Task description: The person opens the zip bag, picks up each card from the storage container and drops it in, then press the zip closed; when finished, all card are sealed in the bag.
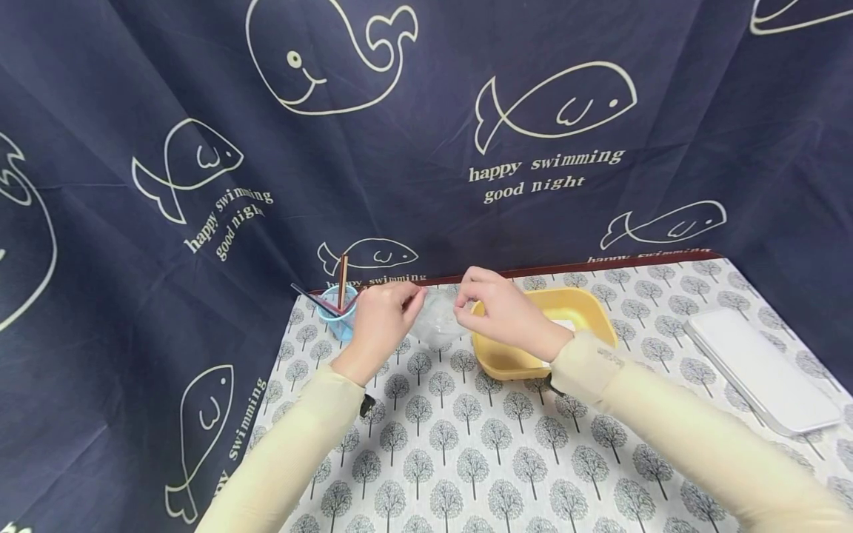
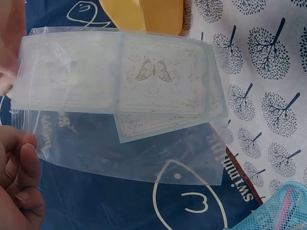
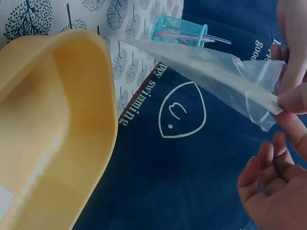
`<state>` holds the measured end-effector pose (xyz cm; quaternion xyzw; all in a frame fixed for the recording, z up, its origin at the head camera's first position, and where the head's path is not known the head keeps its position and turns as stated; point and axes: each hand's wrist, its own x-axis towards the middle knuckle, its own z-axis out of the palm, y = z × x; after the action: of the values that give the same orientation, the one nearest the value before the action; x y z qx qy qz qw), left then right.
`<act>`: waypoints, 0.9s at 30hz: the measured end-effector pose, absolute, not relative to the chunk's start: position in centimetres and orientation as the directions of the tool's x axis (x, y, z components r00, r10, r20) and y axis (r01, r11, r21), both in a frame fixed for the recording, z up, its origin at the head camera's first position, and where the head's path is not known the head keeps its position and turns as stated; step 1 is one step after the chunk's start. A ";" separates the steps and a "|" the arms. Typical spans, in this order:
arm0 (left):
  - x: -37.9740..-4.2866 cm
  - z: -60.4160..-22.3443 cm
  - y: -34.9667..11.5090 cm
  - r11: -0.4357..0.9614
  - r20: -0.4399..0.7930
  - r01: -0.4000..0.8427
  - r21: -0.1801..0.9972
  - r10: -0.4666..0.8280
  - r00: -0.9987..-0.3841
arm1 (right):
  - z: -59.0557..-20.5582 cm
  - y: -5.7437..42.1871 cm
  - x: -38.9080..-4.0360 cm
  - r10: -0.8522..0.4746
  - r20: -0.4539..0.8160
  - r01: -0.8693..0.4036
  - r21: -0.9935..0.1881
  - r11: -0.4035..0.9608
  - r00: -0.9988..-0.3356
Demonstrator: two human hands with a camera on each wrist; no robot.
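A clear plastic bag (image 1: 436, 317) hangs between both hands above the far part of the table. Inside it lie pale printed cards (image 2: 163, 79), one with a butterfly drawing, another askew beneath. My left hand (image 1: 385, 317) pinches one corner of the bag's mouth between thumb and fingers. At the other side of the mouth, my right hand (image 1: 503, 307) pinches the edge with thumb and index finger, its other fingers loosely curled in the right wrist view. There the bag (image 3: 211, 69) appears nearly edge-on, and whether a card is pinched too I cannot tell.
Below my right hand stands a yellow basin (image 1: 496, 359) with something white inside. A blue mesh cup (image 1: 341, 329) holding pens or sticks is beside my left hand. A white flat box (image 1: 763, 370) lies at right on the tree-patterned cloth (image 1: 466, 463); a navy curtain (image 1: 426, 163) hangs behind.
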<state>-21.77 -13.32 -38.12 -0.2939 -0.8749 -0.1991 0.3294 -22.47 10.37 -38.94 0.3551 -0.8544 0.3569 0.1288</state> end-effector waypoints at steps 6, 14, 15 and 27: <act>-21.6 -38.0 -13.2 0.750 0.698 0.647 0.140 0.389 -0.602 | -39.2 9.9 -22.7 -0.532 0.462 -0.704 -0.490 0.514 -0.709; -21.6 -38.0 -13.2 0.755 0.701 0.644 0.127 0.391 -0.596 | -39.1 9.5 -23.1 -0.567 0.405 -0.696 -0.467 0.546 -0.717; -21.6 -38.0 -13.2 0.754 0.700 0.644 0.128 0.391 -0.597 | -39.1 9.5 -23.1 -0.575 0.393 -0.695 -0.462 0.551 -0.718; -21.6 -38.0 -13.2 0.754 0.696 0.643 0.136 0.389 -0.604 | -39.0 8.6 -23.4 -0.624 0.295 -0.686 -0.404 0.605 -0.724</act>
<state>-21.59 -13.18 -37.99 -0.2947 -0.8751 -0.1902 0.3335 -23.43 8.61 -39.02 0.3663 -0.8937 0.2514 0.0620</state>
